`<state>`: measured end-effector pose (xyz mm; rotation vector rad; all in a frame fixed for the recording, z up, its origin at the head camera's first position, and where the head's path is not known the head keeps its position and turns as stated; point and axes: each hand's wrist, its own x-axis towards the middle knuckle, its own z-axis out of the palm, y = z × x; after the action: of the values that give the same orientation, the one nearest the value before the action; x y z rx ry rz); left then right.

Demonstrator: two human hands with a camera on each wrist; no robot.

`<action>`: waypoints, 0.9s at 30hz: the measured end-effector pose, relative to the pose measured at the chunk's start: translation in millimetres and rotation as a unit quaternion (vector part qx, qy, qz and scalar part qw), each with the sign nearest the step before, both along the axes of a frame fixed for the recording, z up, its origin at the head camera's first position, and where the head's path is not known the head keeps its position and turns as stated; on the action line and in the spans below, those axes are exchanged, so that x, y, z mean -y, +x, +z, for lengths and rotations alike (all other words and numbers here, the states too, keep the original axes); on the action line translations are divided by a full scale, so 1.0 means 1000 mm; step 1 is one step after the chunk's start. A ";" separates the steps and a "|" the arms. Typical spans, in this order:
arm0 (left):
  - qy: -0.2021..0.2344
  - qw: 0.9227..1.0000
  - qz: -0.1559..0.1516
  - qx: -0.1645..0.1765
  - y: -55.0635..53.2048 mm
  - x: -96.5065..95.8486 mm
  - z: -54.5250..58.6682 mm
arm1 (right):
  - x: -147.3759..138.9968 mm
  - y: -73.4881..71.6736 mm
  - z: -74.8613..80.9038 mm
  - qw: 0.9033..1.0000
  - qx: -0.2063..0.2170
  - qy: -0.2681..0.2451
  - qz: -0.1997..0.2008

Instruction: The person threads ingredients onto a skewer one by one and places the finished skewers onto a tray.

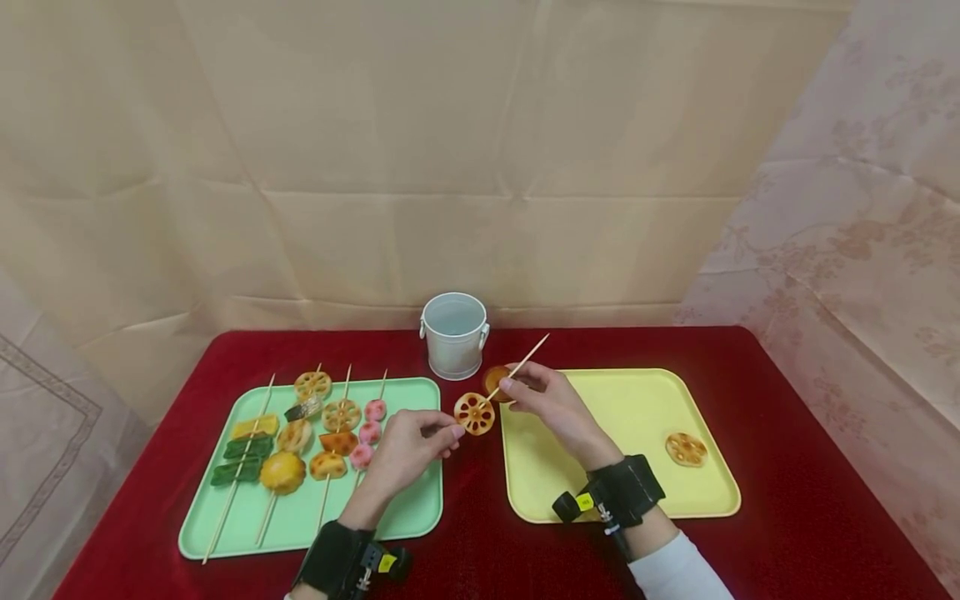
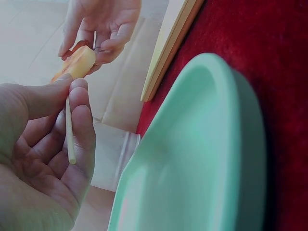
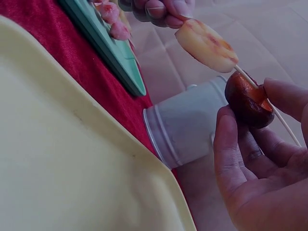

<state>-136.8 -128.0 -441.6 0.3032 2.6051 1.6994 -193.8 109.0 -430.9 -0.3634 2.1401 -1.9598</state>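
Note:
A bamboo skewer (image 1: pixel 534 350) is held between both hands above the gap between two trays, a lotus root slice (image 1: pixel 470 408) threaded on it. My left hand (image 1: pixel 408 446) pinches the stick right below the slice; its blunt end (image 2: pixel 71 153) sticks out under the fingers in the left wrist view. My right hand (image 1: pixel 558 412) holds a glossy brown rounded piece of food (image 3: pixel 239 96) with an orange notch between thumb and fingers. The stick runs across that notch in the right wrist view, its pointed end rising past the right thumb. I cannot tell whether it pierces the piece.
On the left, a green tray (image 1: pixel 408 521) carries several loaded skewers with green, yellow, pink and brown pieces. A yellow tray (image 1: pixel 600 396) on the right bears one loose lotus root slice (image 1: pixel 686 449). Behind the hands stands a white metal bucket (image 1: pixel 453 350) on the red tablecloth (image 1: pixel 480 558).

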 end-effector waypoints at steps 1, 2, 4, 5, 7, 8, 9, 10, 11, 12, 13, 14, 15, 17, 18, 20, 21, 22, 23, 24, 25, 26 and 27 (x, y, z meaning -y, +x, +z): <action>0.000 1.000 0.001 0.002 0.000 0.000 0.000 | 0.000 0.000 0.000 1.000 0.000 -0.001 0.000; -0.001 1.000 0.002 0.003 0.000 0.000 0.000 | 0.001 0.000 0.000 1.000 -0.001 -0.001 0.001; -0.002 1.000 0.002 0.003 0.000 0.001 0.000 | 0.002 0.000 0.000 1.000 -0.002 0.002 0.004; -0.002 1.000 0.002 0.002 0.000 0.001 0.000 | 0.002 0.000 0.000 1.000 -0.003 0.003 0.004; -0.002 1.000 0.001 0.000 0.000 0.001 0.000 | 0.003 0.001 0.000 1.000 -0.002 0.005 0.006; -0.002 1.000 0.000 -0.001 0.000 0.002 0.000 | 0.004 0.001 -0.001 1.000 -0.002 0.006 0.006; -0.001 1.000 0.000 -0.002 0.000 0.002 0.000 | 0.004 0.001 -0.001 1.000 -0.001 0.008 0.006; -0.001 1.000 0.000 -0.003 0.000 0.002 -0.001 | 0.004 0.001 -0.001 1.000 0.000 0.009 0.006; -0.001 1.000 0.001 -0.004 0.000 0.002 -0.001 | 0.004 0.001 -0.001 1.000 0.001 0.010 0.006; -0.001 1.000 0.002 -0.004 0.000 0.002 -0.001 | 0.004 0.001 -0.001 1.000 0.001 0.012 0.006; -0.001 1.000 0.003 -0.004 0.000 0.002 -0.002 | 0.004 0.001 -0.001 1.000 0.001 0.012 0.005; -0.003 1.000 0.005 -0.005 0.000 0.002 -0.002 | 0.004 0.001 -0.001 1.000 0.001 0.012 0.005; -0.005 1.000 0.007 -0.006 -0.001 0.001 -0.002 | 0.003 0.000 -0.001 1.000 0.002 0.012 0.004; -0.007 1.000 0.012 -0.008 -0.001 0.001 -0.003 | 0.002 0.000 0.000 1.000 0.000 0.009 0.002; -0.008 1.000 0.013 -0.012 -0.001 0.001 -0.003 | 0.001 -0.001 0.000 1.000 -0.001 0.008 -0.001; -0.007 1.000 0.018 -0.014 -0.002 0.001 -0.003 | -0.001 -0.002 0.001 1.000 -0.001 -0.001 -0.007; -0.006 1.000 0.020 -0.014 -0.002 0.001 -0.003 | -0.003 -0.002 0.001 1.000 -0.002 -0.002 -0.010; -0.004 1.000 0.023 -0.013 -0.002 0.001 -0.003 | -0.004 -0.002 0.001 1.000 -0.003 -0.004 -0.012; -0.002 1.000 0.025 -0.013 -0.002 0.001 -0.003 | -0.006 -0.003 0.001 1.000 -0.004 -0.004 -0.015; -0.001 1.000 0.027 -0.013 -0.002 0.001 -0.003 | -0.008 -0.003 0.002 1.000 -0.004 -0.003 -0.018; 0.000 0.999 0.030 -0.010 -0.003 0.001 -0.003 | -0.009 -0.004 0.002 1.000 -0.005 -0.002 -0.019; 0.002 0.999 0.032 -0.011 -0.003 0.001 -0.004 | -0.011 -0.004 0.003 1.000 -0.005 0.001 -0.020; 0.004 0.999 0.033 -0.012 -0.003 0.001 -0.004 | -0.013 -0.005 0.003 1.000 -0.005 0.006 -0.021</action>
<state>-140.0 -128.9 -445.5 0.2415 2.6554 1.7373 -198.7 122.4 -427.7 -0.3295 2.1810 -1.9703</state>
